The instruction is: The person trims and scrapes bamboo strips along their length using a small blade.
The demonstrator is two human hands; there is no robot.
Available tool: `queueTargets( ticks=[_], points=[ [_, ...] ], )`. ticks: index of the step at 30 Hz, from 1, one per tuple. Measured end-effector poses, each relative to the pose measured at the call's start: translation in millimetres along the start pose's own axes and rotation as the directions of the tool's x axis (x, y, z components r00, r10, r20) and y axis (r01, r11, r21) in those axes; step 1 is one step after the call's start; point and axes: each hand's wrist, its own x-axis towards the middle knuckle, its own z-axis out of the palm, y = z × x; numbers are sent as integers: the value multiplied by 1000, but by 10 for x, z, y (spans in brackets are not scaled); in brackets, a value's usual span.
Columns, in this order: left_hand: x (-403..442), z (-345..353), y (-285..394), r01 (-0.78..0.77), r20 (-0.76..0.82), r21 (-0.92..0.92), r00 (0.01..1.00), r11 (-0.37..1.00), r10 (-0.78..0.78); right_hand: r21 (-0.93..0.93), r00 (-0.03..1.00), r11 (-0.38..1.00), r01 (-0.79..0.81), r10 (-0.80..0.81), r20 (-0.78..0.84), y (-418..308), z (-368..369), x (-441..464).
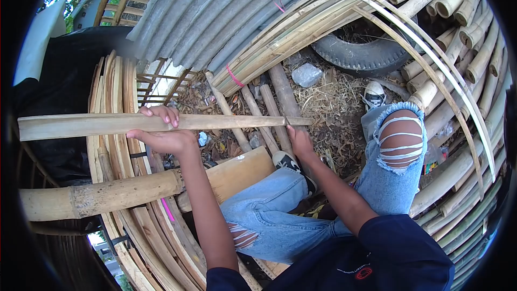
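A long, flat bamboo strip [231,122] lies level in front of me, wide at its left end and narrower to the right. My left hand [167,134] is closed around its middle, fingers over the top edge and thumb along the lower one. Near the narrow right end, my right hand [301,143] grips a knife [286,120]. Its short dark blade crosses the strip there; the handle is hidden in my fist. Below the strip, a thick bamboo pole [124,194] passes behind my left forearm.
Split bamboo slats [126,91] are stacked at left, and another tied bundle [285,37] leans on corrugated sheeting [199,11]. A tyre [366,54] lies ahead. Bamboo poles [452,5] pile up at right, with curved strips [458,83] across them. Litter and dry leaves cover the ground [334,108].
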Motion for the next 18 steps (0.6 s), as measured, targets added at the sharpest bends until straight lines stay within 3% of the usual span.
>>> queueTargets(
  ticks=[5,7,11,16,18],
  points=[
    [107,-80,-63,-3,-27,14,1000,1000,3,47,996,997,-63,60,63,-252,-40,-57],
    [103,-72,-58,-2,-20,17,1000,1000,2,111,994,989,95,-99,37,-317,-1,-125],
    [54,-8,-24,-39,-16,16,999,999,39,66,994,993,-96,92,59,5,-72,165],
    [-7,94,-11,-5,39,4,999,1000,5,105,999,994,12,-16,33,-239,17,59],
    [-30,133,11,-28,38,49,999,998,26,170,994,980,101,-93,-55,-276,63,-77]
  ],
)
